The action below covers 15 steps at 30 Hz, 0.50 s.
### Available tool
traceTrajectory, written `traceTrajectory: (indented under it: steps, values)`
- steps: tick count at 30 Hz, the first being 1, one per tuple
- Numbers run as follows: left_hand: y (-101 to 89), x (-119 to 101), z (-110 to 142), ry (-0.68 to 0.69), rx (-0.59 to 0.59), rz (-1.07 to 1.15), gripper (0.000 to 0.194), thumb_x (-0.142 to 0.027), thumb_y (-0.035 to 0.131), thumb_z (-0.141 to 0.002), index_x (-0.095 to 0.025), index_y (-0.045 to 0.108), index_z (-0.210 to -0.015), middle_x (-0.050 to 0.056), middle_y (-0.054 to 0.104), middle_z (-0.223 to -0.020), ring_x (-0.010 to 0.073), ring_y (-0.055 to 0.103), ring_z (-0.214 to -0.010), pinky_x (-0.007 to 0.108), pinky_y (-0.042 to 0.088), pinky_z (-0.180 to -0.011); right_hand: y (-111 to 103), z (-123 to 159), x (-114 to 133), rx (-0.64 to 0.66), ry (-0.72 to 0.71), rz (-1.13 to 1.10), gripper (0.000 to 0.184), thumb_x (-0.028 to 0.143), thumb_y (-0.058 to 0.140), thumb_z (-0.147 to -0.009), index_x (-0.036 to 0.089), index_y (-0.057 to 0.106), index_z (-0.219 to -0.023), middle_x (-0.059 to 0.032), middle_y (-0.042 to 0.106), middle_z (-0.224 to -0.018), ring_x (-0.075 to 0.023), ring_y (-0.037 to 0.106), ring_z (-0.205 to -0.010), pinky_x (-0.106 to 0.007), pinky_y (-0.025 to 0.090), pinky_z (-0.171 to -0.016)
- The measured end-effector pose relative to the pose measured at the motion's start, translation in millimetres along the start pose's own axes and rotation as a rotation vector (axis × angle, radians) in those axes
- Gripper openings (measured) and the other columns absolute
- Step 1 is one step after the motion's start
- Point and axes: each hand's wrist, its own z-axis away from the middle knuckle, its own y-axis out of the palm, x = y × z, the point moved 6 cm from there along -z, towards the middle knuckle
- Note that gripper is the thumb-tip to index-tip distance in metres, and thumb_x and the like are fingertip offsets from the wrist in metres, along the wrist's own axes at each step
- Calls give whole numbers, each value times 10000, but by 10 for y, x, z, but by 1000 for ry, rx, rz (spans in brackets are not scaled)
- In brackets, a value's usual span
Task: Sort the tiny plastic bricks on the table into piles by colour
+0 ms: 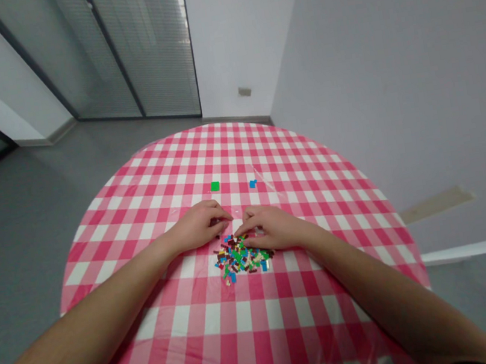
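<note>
A pile of small building bricks (239, 259) in green, blue, brown, yellow and white lies on the checked tablecloth. My left hand (201, 223) rests at the pile's far left edge, fingers loosely bent and apart, with nothing visible in them. Over the right side of the pile is my right hand (272, 226); its fingers are spread and the tips touch or hover just above the bricks. Beyond the hands lie a flat green square piece (215, 186) and, to its right, a small blue piece (253, 184).
The round table has a pink-and-white checked cloth (265, 331) under a clear, creased plastic cover. Behind it are a glass partition (149, 44) with blinds and a white wall (244, 36). Another wall (416, 89) runs close along the right.
</note>
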Motion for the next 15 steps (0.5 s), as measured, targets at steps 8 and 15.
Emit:
traceTrajectory:
  steps: [8, 15]
  values:
    - [-5, -14, -4, 8, -2, -5, 240, -193, 548, -929, -186, 758, -1044, 73, 677, -931, 209, 629, -922, 338, 505, -834, 38, -22, -51, 9, -29, -93, 105, 225, 716, -888, 208, 809, -933, -51, 740, -911, -168, 652, -837, -283, 477, -742]
    - [1, -4, -4, 6, -2, 2, 236, -200, 548, -933, -196, 754, -1048, 70, 678, -941, 210, 629, -931, 349, 503, -848, 3, -24, -154, -53, 19, -233, 211, 294, 641, -924, 178, 775, -809, -58, 732, -827, -166, 648, -779, -283, 484, -722]
